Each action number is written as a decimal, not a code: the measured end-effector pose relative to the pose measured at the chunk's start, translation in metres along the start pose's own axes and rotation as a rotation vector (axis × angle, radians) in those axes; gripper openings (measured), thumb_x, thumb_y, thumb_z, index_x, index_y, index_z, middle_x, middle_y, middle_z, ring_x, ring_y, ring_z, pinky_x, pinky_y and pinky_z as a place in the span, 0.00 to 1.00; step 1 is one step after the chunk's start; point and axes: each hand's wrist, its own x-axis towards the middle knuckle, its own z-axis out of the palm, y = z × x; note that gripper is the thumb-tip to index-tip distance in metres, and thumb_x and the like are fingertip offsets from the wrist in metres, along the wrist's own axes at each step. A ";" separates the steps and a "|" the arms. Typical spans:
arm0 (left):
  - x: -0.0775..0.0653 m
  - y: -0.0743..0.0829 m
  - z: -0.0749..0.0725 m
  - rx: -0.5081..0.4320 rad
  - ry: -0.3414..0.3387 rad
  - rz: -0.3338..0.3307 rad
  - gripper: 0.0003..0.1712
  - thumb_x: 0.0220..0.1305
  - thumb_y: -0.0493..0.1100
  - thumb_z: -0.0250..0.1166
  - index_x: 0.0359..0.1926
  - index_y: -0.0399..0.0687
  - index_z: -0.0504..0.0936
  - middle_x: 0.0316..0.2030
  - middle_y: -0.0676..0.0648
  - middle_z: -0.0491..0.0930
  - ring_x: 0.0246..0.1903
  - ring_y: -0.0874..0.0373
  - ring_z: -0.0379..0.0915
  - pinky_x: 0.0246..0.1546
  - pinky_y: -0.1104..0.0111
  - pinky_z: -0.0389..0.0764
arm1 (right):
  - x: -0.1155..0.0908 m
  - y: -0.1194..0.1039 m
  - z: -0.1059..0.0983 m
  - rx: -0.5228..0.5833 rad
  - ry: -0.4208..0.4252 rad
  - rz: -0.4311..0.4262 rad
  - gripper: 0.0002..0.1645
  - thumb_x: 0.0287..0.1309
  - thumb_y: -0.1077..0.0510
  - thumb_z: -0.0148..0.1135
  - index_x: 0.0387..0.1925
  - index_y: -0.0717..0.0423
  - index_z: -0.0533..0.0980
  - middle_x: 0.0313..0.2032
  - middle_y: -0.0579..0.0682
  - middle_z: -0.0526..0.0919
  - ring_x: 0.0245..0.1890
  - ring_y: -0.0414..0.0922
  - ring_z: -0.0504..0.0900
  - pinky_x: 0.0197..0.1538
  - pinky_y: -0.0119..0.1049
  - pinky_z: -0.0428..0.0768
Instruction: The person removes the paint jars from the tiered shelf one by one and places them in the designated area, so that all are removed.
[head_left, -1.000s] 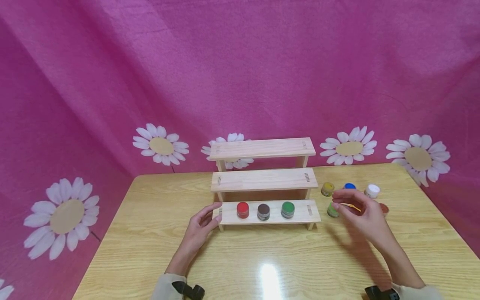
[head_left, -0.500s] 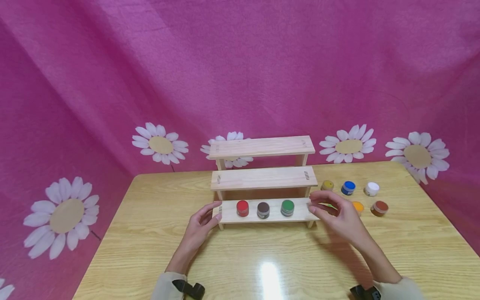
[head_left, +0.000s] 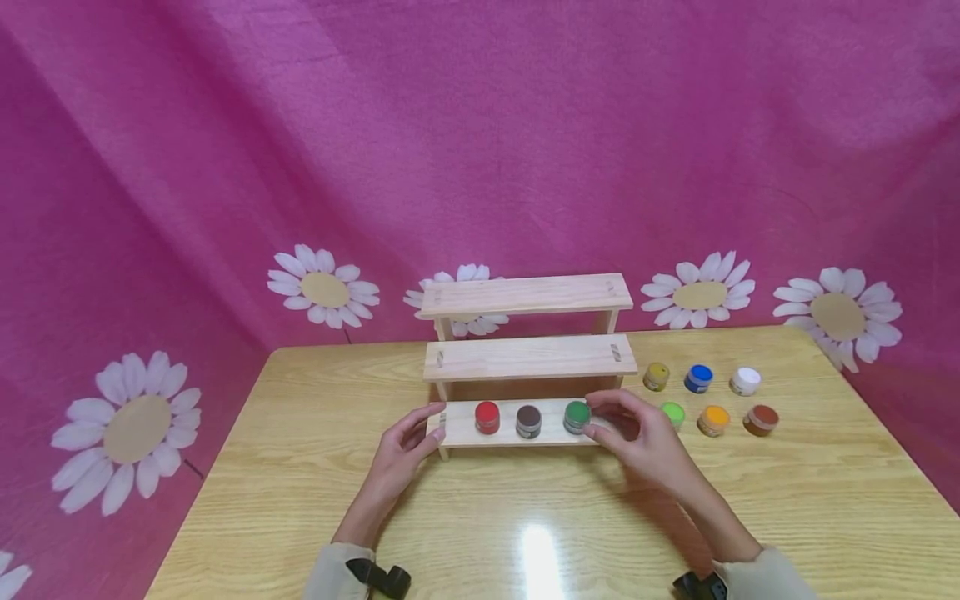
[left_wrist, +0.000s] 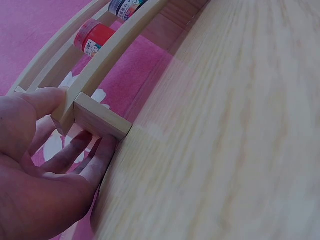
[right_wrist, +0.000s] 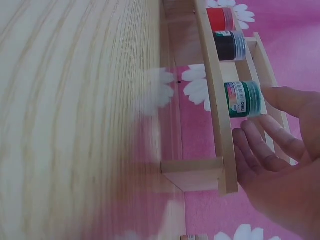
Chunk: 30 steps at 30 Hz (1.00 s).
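A three-tier wooden display stand stands on the table, its lowest board nearest me. My left hand grips that board's left end, thumb on top and fingers below in the left wrist view. Along the board sit a red paint jar, a dark brown paint jar and a green paint jar. At the green one, my right hand has thumb and index finger on two sides of the lid, pinching it. The other right fingers curl loosely near the board's edge in the right wrist view.
On the table right of the stand are two rows of paint jars: ochre, blue and white behind, light green, orange and reddish brown in front. A pink flowered cloth hangs behind.
My right hand has moved left from above the loose jars to the green jar on the lowest board, uncovering the jars behind it. My left hand has stayed on the board's end.
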 end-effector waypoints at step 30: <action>-0.001 0.001 0.000 0.001 0.004 -0.005 0.23 0.71 0.38 0.67 0.65 0.45 0.80 0.70 0.44 0.71 0.71 0.47 0.64 0.73 0.54 0.64 | -0.001 -0.004 0.004 -0.089 0.032 0.053 0.19 0.59 0.60 0.76 0.52 0.56 0.82 0.43 0.50 0.87 0.43 0.46 0.85 0.46 0.32 0.86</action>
